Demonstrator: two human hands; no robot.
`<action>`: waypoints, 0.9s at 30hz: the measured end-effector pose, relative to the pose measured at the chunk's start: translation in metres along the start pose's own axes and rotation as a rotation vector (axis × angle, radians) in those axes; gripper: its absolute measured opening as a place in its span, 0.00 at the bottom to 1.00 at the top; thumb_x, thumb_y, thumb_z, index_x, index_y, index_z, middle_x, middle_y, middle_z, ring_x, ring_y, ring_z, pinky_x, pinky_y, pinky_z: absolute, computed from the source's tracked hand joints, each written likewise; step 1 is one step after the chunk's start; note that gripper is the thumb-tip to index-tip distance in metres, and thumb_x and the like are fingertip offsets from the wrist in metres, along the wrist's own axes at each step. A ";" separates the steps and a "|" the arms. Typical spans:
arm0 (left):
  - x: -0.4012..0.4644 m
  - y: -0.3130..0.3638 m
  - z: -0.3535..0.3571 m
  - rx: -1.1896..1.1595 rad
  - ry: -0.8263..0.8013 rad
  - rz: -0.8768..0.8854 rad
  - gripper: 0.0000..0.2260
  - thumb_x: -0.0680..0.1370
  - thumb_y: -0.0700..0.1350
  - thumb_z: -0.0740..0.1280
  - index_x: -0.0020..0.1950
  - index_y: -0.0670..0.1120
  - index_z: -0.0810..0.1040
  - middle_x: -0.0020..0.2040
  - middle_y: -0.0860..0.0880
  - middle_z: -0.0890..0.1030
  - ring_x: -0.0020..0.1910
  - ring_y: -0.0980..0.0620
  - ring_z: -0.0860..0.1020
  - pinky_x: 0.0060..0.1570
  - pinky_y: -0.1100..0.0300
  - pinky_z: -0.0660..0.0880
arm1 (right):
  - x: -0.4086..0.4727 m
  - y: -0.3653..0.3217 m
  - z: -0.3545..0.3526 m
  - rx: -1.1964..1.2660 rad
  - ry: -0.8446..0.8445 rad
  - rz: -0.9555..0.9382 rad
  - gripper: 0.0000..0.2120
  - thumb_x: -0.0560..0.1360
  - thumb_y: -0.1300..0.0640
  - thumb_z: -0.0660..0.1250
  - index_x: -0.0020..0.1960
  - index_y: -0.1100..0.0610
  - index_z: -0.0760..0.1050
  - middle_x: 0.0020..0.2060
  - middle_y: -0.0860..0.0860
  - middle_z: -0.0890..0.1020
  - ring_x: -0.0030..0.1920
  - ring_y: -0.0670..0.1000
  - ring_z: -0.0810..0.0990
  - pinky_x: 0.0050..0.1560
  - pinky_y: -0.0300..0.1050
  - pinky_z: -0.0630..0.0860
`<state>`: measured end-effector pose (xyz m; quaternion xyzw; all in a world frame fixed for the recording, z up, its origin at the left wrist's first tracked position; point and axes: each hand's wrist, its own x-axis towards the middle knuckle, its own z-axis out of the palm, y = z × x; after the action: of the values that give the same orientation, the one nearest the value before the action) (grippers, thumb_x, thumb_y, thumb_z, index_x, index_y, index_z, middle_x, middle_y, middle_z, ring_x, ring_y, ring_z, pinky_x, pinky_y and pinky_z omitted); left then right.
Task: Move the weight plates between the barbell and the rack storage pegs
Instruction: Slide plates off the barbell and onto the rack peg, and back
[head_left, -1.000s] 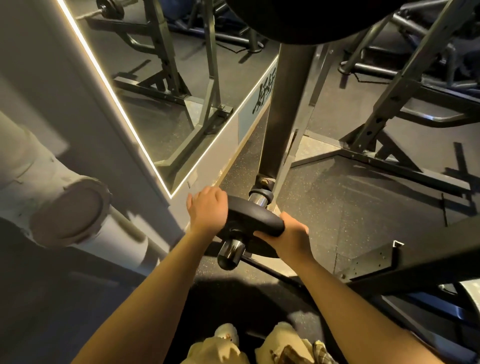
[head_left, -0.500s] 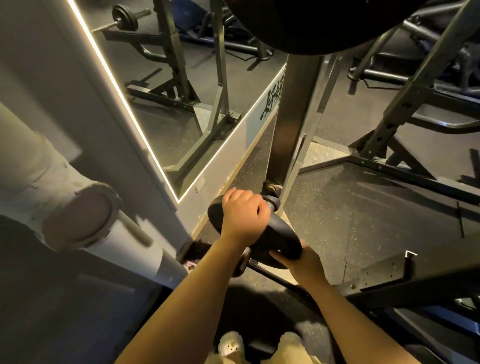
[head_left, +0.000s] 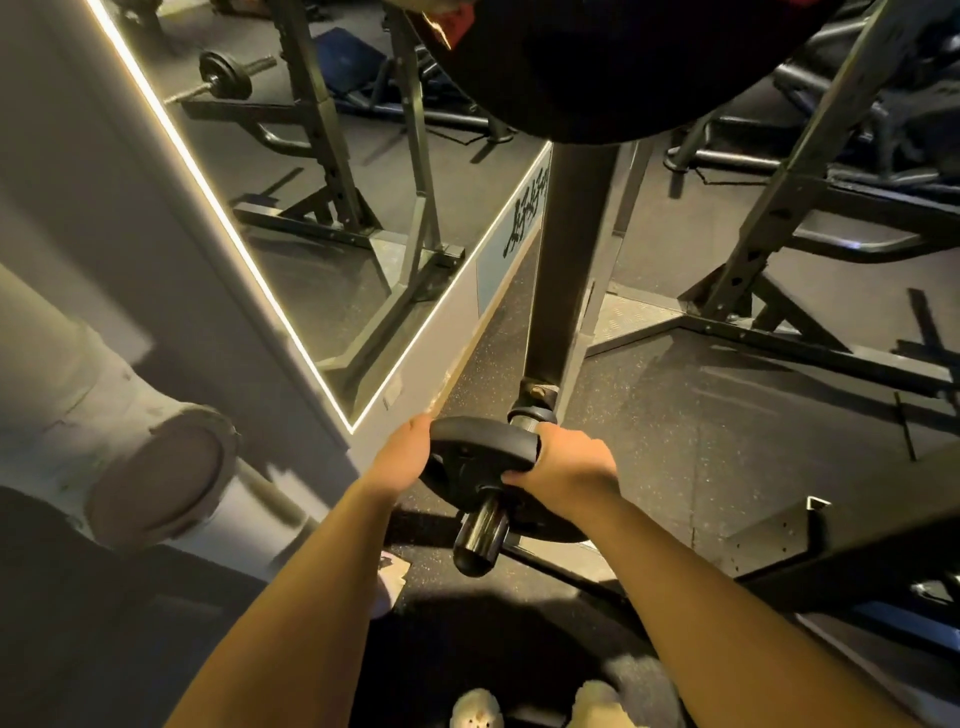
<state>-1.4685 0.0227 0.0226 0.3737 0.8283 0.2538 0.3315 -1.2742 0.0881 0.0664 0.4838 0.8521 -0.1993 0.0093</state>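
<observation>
Both hands hold a small black weight plate (head_left: 480, 457) threaded on a storage peg (head_left: 480, 535) low on the rack upright (head_left: 569, 249).

The left hand (head_left: 402, 457) cups the plate's left rim; the right hand (head_left: 569, 462) curls its fingers over the right rim. The round, matte, rubbery plate sits with its face tilted toward the camera. The smooth, glossy metal peg runs through its centre, its long axis slanting from the dark square upright down toward the viewer, open end nearest. Below lies speckled rubber floor (head_left: 675, 426); a light-edged mirror (head_left: 311, 208) stands to the left.
</observation>
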 end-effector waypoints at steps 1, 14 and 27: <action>-0.002 0.002 0.000 0.033 0.006 0.015 0.17 0.83 0.51 0.48 0.51 0.44 0.73 0.46 0.42 0.76 0.44 0.51 0.74 0.44 0.64 0.66 | 0.000 0.003 0.002 -0.016 0.037 -0.033 0.23 0.72 0.37 0.66 0.61 0.50 0.71 0.52 0.49 0.80 0.51 0.52 0.79 0.53 0.45 0.75; -0.045 0.078 0.012 0.830 0.150 0.427 0.07 0.80 0.42 0.59 0.51 0.42 0.75 0.47 0.45 0.76 0.47 0.49 0.73 0.50 0.57 0.71 | -0.025 0.073 0.058 0.419 0.281 -0.041 0.25 0.67 0.39 0.72 0.50 0.60 0.80 0.39 0.54 0.84 0.38 0.55 0.83 0.38 0.36 0.74; -0.055 0.109 0.045 1.049 0.146 0.760 0.10 0.79 0.45 0.59 0.52 0.41 0.77 0.41 0.44 0.73 0.43 0.44 0.73 0.46 0.52 0.67 | -0.036 0.073 0.083 0.808 -0.045 0.340 0.24 0.72 0.51 0.73 0.63 0.60 0.73 0.48 0.52 0.77 0.57 0.59 0.77 0.49 0.41 0.69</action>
<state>-1.3590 0.0517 0.0856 0.7346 0.6727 -0.0600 -0.0647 -1.2097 0.0625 -0.0266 0.5776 0.6134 -0.5229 -0.1293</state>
